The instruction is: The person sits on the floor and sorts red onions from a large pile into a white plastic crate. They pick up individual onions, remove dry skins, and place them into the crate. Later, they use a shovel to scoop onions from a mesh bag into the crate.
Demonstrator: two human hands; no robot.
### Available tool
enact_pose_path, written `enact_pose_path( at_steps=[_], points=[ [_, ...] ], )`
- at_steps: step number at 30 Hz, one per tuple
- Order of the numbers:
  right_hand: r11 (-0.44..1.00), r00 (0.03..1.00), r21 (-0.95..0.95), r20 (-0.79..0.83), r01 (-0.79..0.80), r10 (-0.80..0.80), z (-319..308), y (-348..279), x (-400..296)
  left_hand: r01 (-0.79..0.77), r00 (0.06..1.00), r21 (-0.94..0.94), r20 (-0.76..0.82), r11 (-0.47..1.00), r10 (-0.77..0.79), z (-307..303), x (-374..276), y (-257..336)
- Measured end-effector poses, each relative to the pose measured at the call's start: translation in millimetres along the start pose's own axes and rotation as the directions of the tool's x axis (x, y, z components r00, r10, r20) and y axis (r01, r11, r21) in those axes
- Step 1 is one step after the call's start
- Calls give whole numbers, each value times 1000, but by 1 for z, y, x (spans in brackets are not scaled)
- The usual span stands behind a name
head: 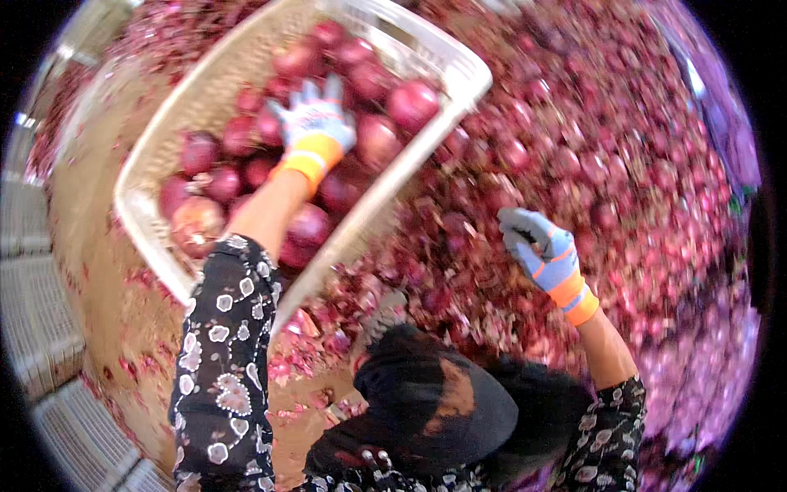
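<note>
My left hand (313,123), in a grey-and-blue work glove with an orange cuff, is inside a white plastic crate (375,190). Its fingers are spread over the red onions (375,141) in there, palm down and gripping none of them. Large onions cover much of the crate's bottom, among them a paler, peeling one (198,221) in the near left corner. Over the heap of red onions (590,166) to the right is my right hand (544,252), gloved alike. Its fingers and thumb curl towards each other; blur hides whether anything is between them.
Loose onion skins (369,295) lie between the crate and my legs. At the left is a dirt-coloured floor (92,203) with scattered skins. Stacked light crates (37,307) line the left rim. Purple mesh sacks or netting (731,129) border the heap at right.
</note>
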State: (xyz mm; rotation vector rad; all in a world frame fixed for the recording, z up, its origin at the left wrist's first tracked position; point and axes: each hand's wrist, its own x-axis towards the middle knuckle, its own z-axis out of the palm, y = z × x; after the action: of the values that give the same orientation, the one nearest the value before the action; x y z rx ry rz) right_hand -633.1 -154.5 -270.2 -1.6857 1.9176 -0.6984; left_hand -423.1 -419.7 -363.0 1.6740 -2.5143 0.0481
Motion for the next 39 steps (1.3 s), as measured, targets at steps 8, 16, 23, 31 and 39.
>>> enact_pose_path(
  at_steps=[8,16,23,31,39],
  points=[
    [602,734,515,80,-610,674,39,98,-226,40,995,107,-98,993,-30,20,21,-8],
    [640,641,614,-268,-462,719,33,149,-229,-93,996,-703,-63,705,69,-70,-130,-4],
    [327,307,-27,-422,-945,853,12,270,-126,-68,998,-713,-38,698,59,-61,-184,-9],
    [559,364,588,-426,-584,828,26,287,-152,-155,988,-613,-95,775,123,-49,-183,-4],
    [845,641,297,-554,-444,531,-50,238,-195,-124,992,-604,-61,787,109,-55,-178,-21]
  ],
)
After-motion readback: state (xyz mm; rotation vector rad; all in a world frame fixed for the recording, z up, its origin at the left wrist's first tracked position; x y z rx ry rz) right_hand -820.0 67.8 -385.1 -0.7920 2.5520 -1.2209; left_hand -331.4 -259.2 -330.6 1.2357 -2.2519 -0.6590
